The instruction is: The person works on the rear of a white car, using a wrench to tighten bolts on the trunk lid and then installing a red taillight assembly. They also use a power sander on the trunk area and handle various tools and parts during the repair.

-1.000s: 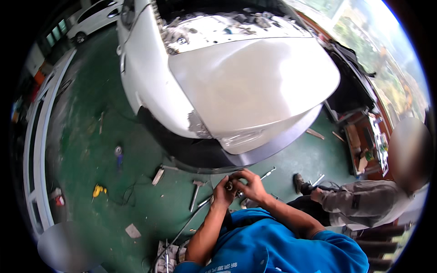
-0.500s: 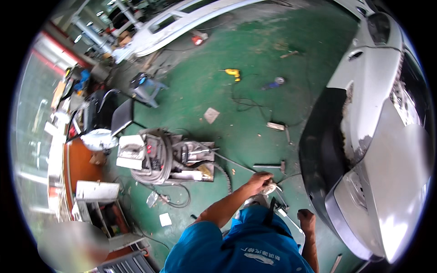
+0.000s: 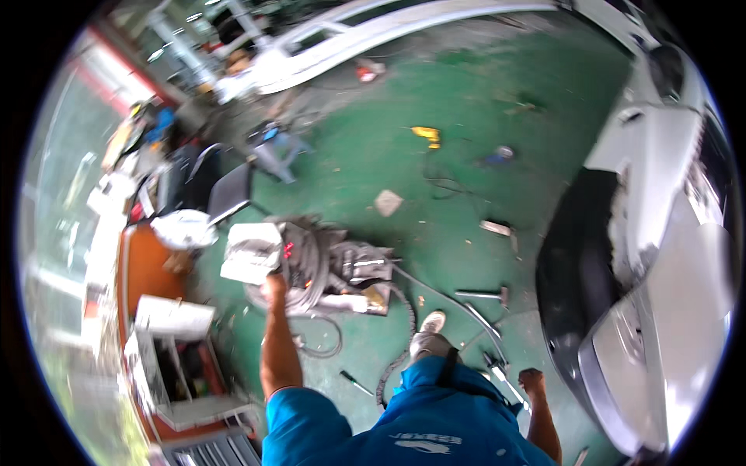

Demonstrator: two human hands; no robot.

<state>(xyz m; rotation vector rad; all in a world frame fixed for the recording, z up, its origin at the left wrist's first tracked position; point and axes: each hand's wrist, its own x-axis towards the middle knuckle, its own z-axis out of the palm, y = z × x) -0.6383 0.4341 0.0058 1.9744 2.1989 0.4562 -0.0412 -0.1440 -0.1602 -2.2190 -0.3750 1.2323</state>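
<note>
From my remote view, the left hand [image 3: 274, 287] is at the near edge of the hose-draped machine [image 3: 312, 268], left on the green floor [image 3: 350, 182]; blur hides its grip. Right hand [image 3: 532, 380] curls near the car [image 3: 660, 311], contents unclear to me.

A yellow drill [image 3: 427, 136] lies on the green floor [image 3: 350, 144], left of a blue grinder [image 3: 499, 156]. A dark chair [image 3: 230, 193] stands near a stool [image 3: 277, 153], with a white bag [image 3: 184, 229] close by. A long white frame [image 3: 420, 19] spans the far side.
</note>
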